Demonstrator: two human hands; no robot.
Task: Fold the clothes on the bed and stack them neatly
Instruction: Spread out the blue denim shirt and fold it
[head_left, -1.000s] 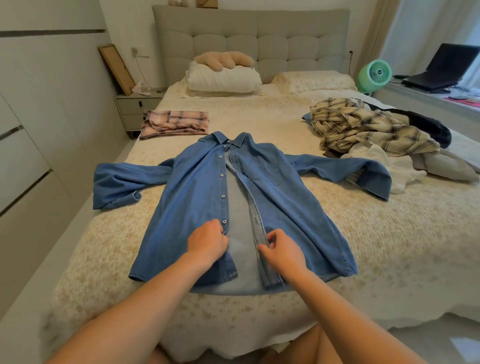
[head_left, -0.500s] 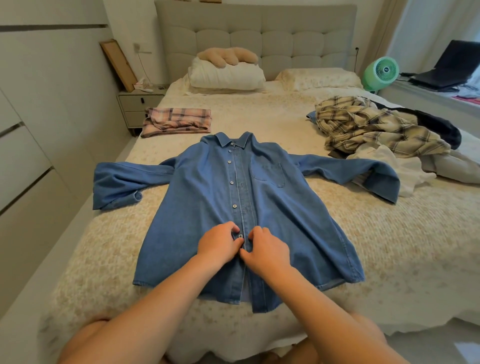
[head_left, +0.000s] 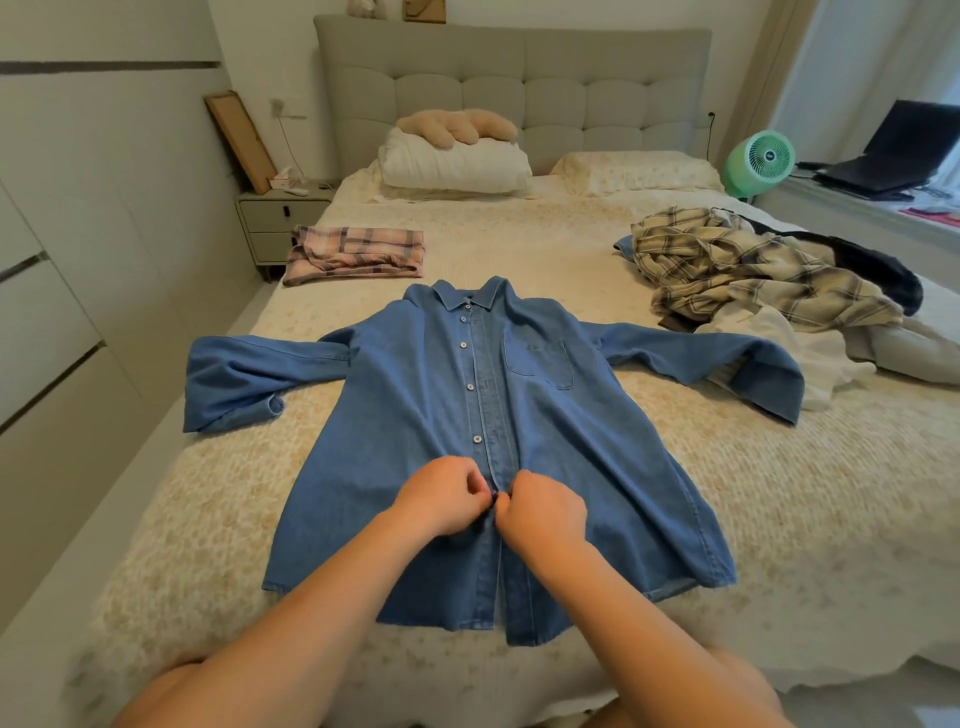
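Note:
A blue denim shirt (head_left: 415, 415) lies face up on the bed (head_left: 779, 493), sleeves spread to both sides, its front panels brought together along the button placket. My left hand (head_left: 441, 499) and my right hand (head_left: 543, 512) meet at the lower placket, fingers curled and pinching the fabric edges at a button. A folded pink plaid garment (head_left: 356, 252) sits at the bed's far left. A heap of unfolded clothes (head_left: 753, 275), with a beige plaid shirt on top, lies at the right.
Pillows (head_left: 457, 163) rest against the grey headboard. A nightstand (head_left: 280, 215) stands left of the bed beside white wardrobe doors. A green fan (head_left: 759, 158) and a laptop (head_left: 893, 156) sit on the ledge at the right.
The shirt front was open a second ago; the two panels have been pulled together. Both hands moved inward to the placket and now pinch it at a lower button.

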